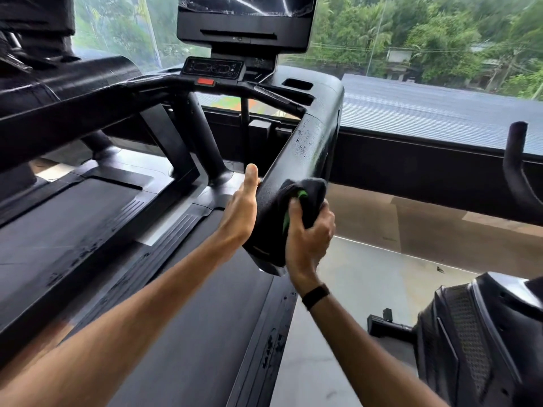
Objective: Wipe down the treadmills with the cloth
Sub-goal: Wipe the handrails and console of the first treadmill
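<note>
Wiping the right handrail [305, 148] end, cloth [305, 198] grasped in right hand [308, 233]; left hand [241, 207] steadying, fingers hidden. Droplets left above; console [213, 67], belt [188, 304] seemingly remaining.

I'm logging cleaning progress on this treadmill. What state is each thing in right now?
right handrail: wet, droplets on its top, not yet wiped there
cloth: bunched, pressed on the near end of the handrail
right hand: grips the cloth
left hand: rests against the handrail's inner side, thumb up
console screen: dark
treadmill belt: blurred, cannot tell if moving
side rail: wet patches
</note>
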